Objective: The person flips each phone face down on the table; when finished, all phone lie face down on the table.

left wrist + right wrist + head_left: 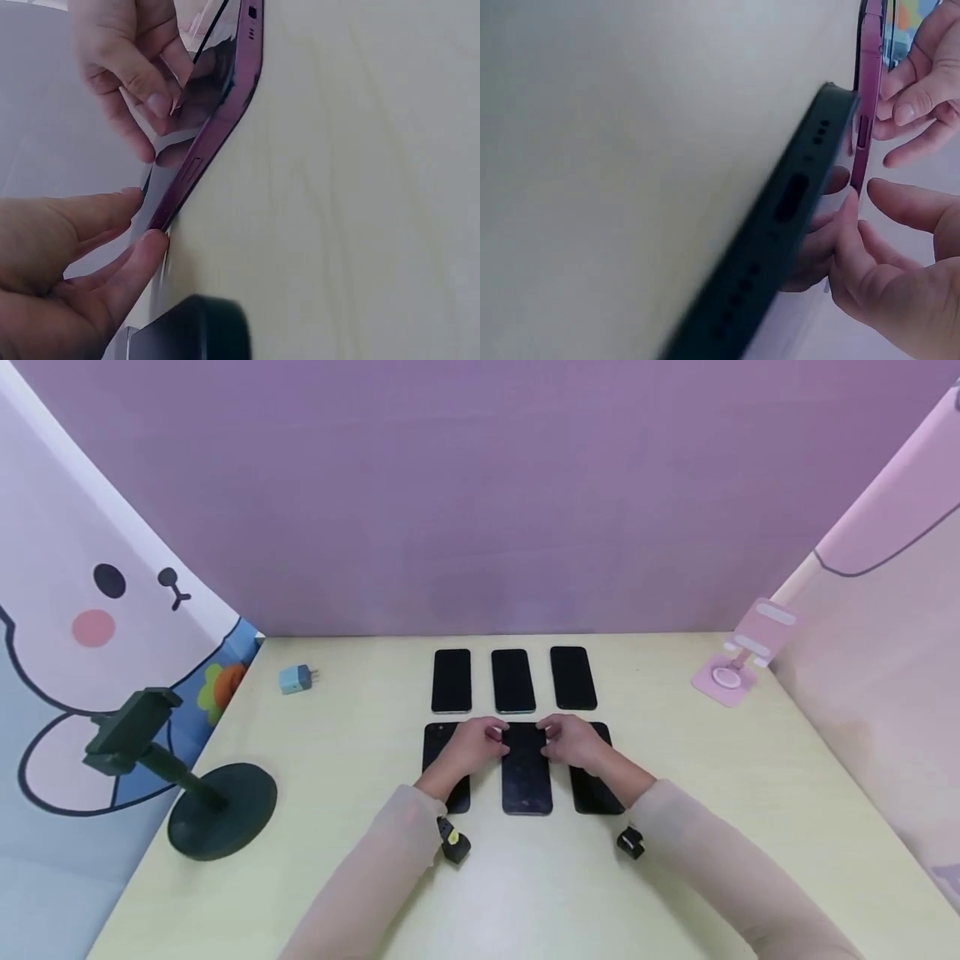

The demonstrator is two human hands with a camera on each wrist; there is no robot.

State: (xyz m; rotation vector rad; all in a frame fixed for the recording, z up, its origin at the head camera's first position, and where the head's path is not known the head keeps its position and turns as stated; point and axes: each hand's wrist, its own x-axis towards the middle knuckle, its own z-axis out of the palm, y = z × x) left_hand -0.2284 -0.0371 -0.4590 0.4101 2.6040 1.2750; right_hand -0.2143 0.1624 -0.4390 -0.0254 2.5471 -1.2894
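Observation:
Between my hands, the middle front smartphone (527, 781) lies flat with its dark screen up. Its side looks purple in the wrist views. My left hand (472, 747) holds the far left corner, index finger and thumb bent around the edge. At the far right corner, my right hand (576, 746) does the same with its fingertips. Under the left wrist lies a second black phone (459, 795), partly covered by that hand. A third phone (596, 793) lies partly under the right wrist; its dark green end (780, 217) fills the right wrist view.
Behind the hands stands a row of three phones (513, 681) lying flat. A dark green phone stand (225, 810) is at the left, with a blue charger plug (295, 679) farther back. A pink phone stand (727, 681) sits at the far right, near the wall.

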